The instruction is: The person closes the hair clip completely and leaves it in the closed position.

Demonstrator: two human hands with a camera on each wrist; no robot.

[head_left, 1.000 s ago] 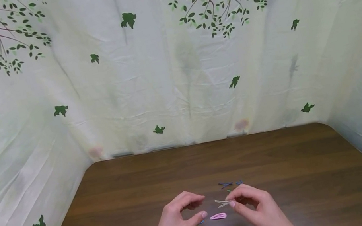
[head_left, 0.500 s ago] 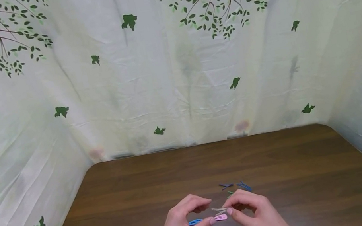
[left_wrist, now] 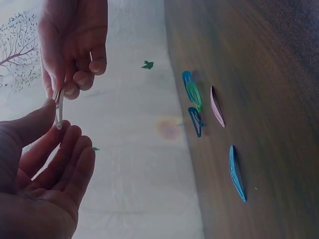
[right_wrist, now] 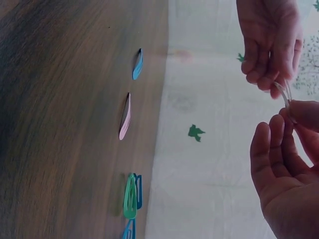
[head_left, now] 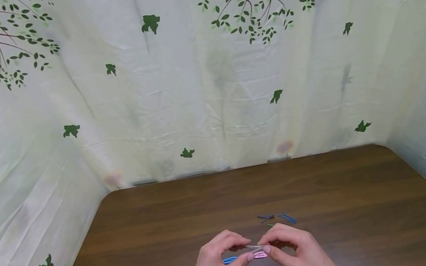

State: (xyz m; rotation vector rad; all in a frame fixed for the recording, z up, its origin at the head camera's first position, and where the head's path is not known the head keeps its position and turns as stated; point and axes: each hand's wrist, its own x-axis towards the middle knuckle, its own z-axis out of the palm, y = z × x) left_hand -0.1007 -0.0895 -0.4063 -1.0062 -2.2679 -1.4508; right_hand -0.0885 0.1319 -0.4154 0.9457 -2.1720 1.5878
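Observation:
Between my hands, raised over the table, is a whitish snap hair clip point(left_wrist: 60, 112) with its two layers spread apart. My right hand point(head_left: 295, 249) pinches one end of it between thumb and index finger. My left hand point(head_left: 220, 262) has its thumb and index fingertip on the other end, one on each side of the spread layers. The fingertips partly cover the clip in the head view. Beneath the hands lie a pink hair clip point(head_left: 260, 255) and a light blue hair clip point(head_left: 230, 260), the latter partly behind my left thumb.
Farther back on the brown wooden table point(head_left: 168, 217) lie a dark blue hair clip point(head_left: 266, 217), a blue one point(head_left: 287, 219) and a green one point(left_wrist: 194, 96), mostly hidden by my right hand in the head view. A pale curtain point(head_left: 187, 85) with printed leaves surrounds the table.
My left hand has moved right towards the whitish hair clip, and its thumb and index finger now meet the clip's free end. The right hand has brought the clip slightly left and nearer.

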